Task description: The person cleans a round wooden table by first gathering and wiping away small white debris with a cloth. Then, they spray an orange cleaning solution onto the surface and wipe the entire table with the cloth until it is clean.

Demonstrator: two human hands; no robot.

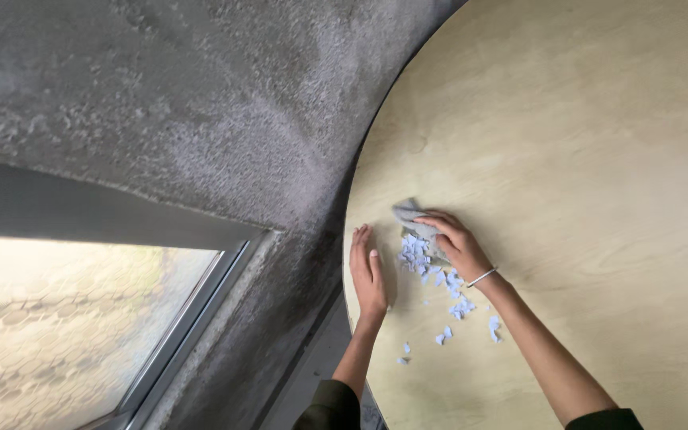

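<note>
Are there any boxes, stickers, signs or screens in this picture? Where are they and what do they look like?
None in view: no packages, labels, signs or screens.
What is there instead: the right hand presses a grey cloth on the round pale wooden table, beside small light-blue paper scraps; the left hand lies flat at the table's edge.

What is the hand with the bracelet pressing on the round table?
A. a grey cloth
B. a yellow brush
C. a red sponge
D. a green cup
A. The right hand, which wears the bracelet, presses a crumpled grey cloth onto the wooden table, beside scattered light blue paper bits.
</note>
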